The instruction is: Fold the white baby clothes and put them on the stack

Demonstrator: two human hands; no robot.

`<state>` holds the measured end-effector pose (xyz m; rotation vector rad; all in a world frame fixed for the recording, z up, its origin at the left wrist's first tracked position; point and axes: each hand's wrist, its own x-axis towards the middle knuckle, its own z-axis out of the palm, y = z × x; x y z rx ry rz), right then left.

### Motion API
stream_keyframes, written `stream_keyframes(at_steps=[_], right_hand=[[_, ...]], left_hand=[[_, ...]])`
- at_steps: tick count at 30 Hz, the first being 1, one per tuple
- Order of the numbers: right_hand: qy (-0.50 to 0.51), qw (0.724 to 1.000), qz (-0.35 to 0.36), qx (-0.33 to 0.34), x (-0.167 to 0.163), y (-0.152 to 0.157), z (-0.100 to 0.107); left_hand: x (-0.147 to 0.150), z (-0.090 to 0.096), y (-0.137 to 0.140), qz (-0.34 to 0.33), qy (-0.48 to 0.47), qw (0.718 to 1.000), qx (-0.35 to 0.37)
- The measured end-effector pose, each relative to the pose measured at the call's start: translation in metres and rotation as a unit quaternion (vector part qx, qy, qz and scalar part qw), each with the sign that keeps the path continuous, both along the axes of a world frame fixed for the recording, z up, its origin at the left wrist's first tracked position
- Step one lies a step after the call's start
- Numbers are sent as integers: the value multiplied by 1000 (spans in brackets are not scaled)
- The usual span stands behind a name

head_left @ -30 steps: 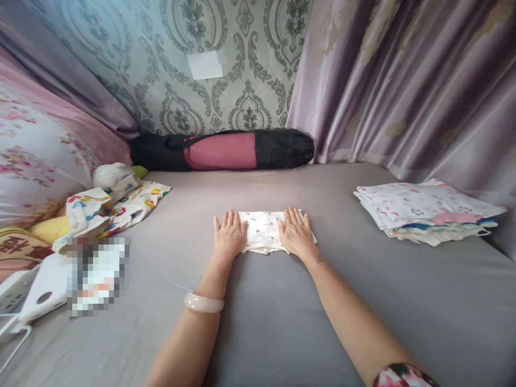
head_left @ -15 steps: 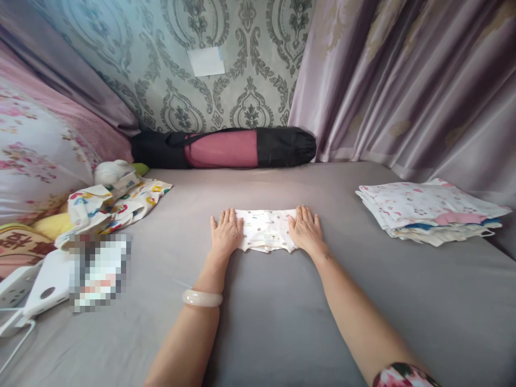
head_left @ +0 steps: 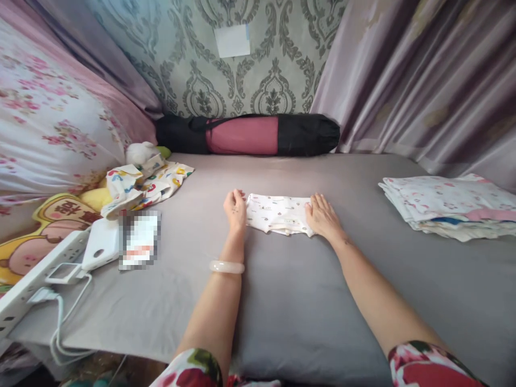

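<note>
A small white folded garment [head_left: 278, 213], printed with tiny figures and with a scalloped near edge, lies on the grey sheet in front of me. At its left edge, my left hand [head_left: 235, 208] is turned on its side with its fingers curled in against the cloth; the fingertips are partly hidden. On the right end of the garment, my right hand [head_left: 323, 216] rests flat, fingers stretched out. A pale bangle [head_left: 227, 267] circles my left wrist.
A stack of folded clothes [head_left: 455, 207] sits at the right. To the left lie a crumpled colourful-print garment [head_left: 151, 183], a white power bank [head_left: 100, 242], a power strip [head_left: 44, 274] with cables and a floral pillow [head_left: 60, 118]. A long black-and-pink bag [head_left: 242, 135] lines the wall.
My left hand has gone from lying flat on the garment to curled on its side at the left edge. My right hand stays flat. The view has shifted left and down.
</note>
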<state>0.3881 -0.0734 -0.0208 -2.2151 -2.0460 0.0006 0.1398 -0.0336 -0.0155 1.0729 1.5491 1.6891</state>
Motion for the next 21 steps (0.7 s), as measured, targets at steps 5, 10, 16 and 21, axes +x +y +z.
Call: stream_keyframes(at_steps=[5,10,16,21], right_hand=[[-20,1000,-1,-14,-2,0,7],[-4,999,31,-10,-28,1,16],[32,998,43,-20,-49,-1,9],[32,998,45,-14,-45,-1,6]], left_hand=[[-9,-1,6,34,-212,975,-49],[-10,6,6,9,-309,950,-43],[-14,11,7,-5,-430,899,-81],[-20,5,11,-8,-453,887,-91]])
